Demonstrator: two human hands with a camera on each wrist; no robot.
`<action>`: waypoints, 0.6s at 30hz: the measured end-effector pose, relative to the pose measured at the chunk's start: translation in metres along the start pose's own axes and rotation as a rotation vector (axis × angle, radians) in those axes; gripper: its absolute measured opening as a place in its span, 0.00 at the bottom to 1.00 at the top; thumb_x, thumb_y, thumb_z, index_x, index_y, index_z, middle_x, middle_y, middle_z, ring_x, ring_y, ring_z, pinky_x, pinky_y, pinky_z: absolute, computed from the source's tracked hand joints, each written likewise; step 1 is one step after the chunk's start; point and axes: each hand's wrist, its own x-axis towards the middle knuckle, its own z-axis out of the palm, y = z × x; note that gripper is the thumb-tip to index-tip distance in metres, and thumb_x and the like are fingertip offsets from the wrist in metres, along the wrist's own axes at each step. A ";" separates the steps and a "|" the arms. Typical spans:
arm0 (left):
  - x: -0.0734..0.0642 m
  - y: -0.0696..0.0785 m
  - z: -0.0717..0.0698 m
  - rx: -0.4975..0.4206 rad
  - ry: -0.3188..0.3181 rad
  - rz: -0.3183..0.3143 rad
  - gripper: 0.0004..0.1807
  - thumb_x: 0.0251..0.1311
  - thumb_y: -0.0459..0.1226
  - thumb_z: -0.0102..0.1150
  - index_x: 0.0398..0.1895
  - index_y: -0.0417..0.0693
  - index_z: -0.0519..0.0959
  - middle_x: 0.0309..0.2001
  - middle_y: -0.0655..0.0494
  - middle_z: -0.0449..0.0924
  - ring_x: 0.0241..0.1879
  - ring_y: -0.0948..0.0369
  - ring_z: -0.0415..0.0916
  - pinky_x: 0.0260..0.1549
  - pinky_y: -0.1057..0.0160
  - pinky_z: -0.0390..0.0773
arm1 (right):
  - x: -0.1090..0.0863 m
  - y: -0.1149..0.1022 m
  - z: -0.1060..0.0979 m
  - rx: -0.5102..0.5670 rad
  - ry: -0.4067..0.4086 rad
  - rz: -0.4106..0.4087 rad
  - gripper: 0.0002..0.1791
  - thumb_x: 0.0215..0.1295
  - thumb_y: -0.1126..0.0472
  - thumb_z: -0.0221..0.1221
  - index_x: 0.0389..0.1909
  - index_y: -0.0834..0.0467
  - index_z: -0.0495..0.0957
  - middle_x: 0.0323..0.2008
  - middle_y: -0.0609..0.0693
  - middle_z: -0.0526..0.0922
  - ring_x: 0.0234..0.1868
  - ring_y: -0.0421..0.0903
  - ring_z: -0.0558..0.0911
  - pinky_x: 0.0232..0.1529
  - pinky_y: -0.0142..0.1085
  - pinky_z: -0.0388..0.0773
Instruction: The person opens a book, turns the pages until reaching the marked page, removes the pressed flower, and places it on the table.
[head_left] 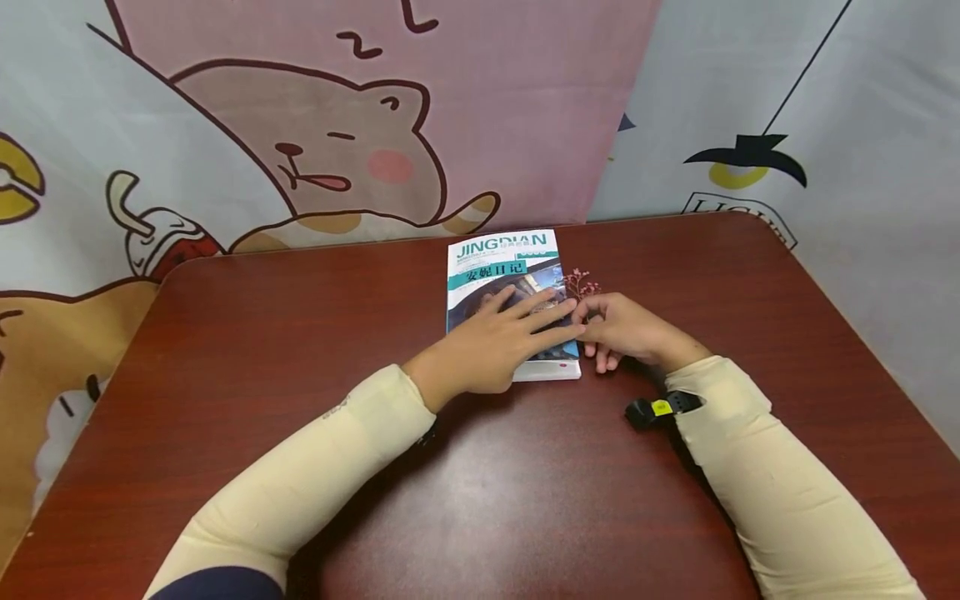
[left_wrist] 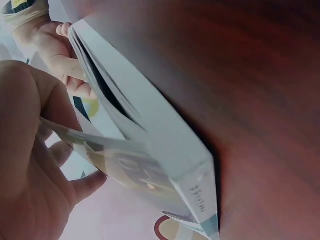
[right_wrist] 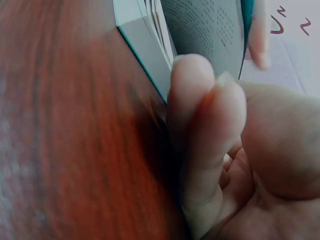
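Note:
A paperback book (head_left: 487,250) with a white and teal cover lies on the table, its right side lifted. My left hand (head_left: 498,337) spreads its fingers over the cover and, in the left wrist view, holds the raised cover (left_wrist: 135,165) between thumb and fingers. At the book's right edge, my right hand (head_left: 622,329) has thumb and index finger together beside a sprig of small pink flowers (head_left: 579,283); its stem is mostly hidden by the hand. A printed page (right_wrist: 195,30) shows inside the opened book, behind the curled right fingers (right_wrist: 215,110).
Dark red-brown wood makes up the tabletop (head_left: 300,333). A cartoon-printed cloth (head_left: 525,125) hangs behind its far edge. On the right wrist sits a black strap (head_left: 681,403) with a dark device at its end.

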 end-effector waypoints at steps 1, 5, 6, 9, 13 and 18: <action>0.000 0.000 -0.001 -0.004 -0.009 -0.003 0.47 0.64 0.32 0.52 0.81 0.70 0.43 0.82 0.62 0.40 0.81 0.56 0.37 0.76 0.40 0.47 | 0.000 -0.001 0.000 0.002 -0.001 0.002 0.09 0.72 0.65 0.53 0.46 0.67 0.72 0.20 0.53 0.77 0.12 0.42 0.80 0.15 0.35 0.79; 0.000 -0.001 -0.002 -0.024 -0.033 -0.027 0.43 0.64 0.31 0.49 0.80 0.68 0.50 0.80 0.61 0.51 0.80 0.55 0.47 0.74 0.40 0.54 | -0.001 -0.004 0.001 0.013 -0.005 0.016 0.10 0.72 0.63 0.55 0.46 0.66 0.72 0.20 0.52 0.77 0.12 0.41 0.79 0.15 0.35 0.78; -0.001 -0.001 -0.002 -0.029 -0.037 -0.035 0.43 0.63 0.31 0.50 0.80 0.68 0.52 0.79 0.61 0.53 0.79 0.54 0.49 0.73 0.39 0.55 | -0.001 -0.004 0.001 0.016 -0.003 0.020 0.10 0.72 0.62 0.55 0.45 0.66 0.72 0.19 0.52 0.77 0.12 0.41 0.79 0.15 0.35 0.78; -0.004 -0.003 0.000 -0.040 -0.056 -0.056 0.41 0.62 0.32 0.50 0.79 0.67 0.55 0.79 0.61 0.55 0.79 0.54 0.50 0.73 0.39 0.56 | -0.001 -0.005 0.002 0.016 -0.001 0.025 0.11 0.73 0.61 0.56 0.45 0.66 0.72 0.19 0.51 0.77 0.12 0.41 0.79 0.15 0.35 0.78; -0.008 -0.005 0.002 -0.077 -0.083 -0.072 0.44 0.60 0.31 0.52 0.79 0.66 0.53 0.80 0.58 0.53 0.80 0.52 0.48 0.75 0.42 0.52 | -0.001 -0.005 0.002 0.012 0.001 0.019 0.11 0.73 0.61 0.56 0.45 0.66 0.72 0.19 0.52 0.77 0.12 0.41 0.79 0.14 0.34 0.78; -0.011 -0.006 0.003 -0.117 -0.087 -0.078 0.44 0.59 0.32 0.53 0.80 0.63 0.54 0.80 0.55 0.52 0.80 0.51 0.48 0.76 0.45 0.51 | -0.003 -0.007 0.002 0.021 -0.006 0.015 0.11 0.73 0.62 0.55 0.45 0.67 0.72 0.20 0.52 0.77 0.12 0.41 0.79 0.15 0.35 0.78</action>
